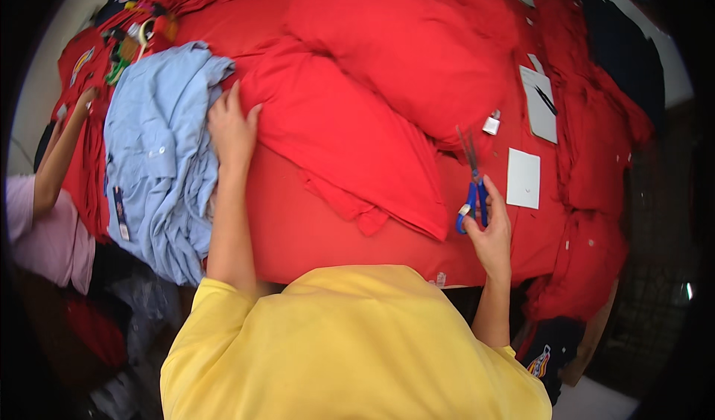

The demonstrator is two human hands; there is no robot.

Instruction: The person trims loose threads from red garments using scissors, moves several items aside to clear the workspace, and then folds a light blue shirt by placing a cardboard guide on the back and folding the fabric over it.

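Observation:
My left hand [232,126] lies flat with fingers apart on the edge of a folded red garment [342,137], right beside a pile of light blue shirts [160,159]. My right hand [488,230] grips the blue handles of a pair of scissors [473,182], blades pointing away from me over the red cloth. A bigger red bundle [417,48] sits behind the folded garment. My yellow shirt fills the lower middle of the view.
A white card [523,178] and a white sheet with a pen [539,103] lie right of the scissors. Red garments [596,152] and dark ones [625,48] are heaped at the right. Another person's arm [56,167] reaches in at the left.

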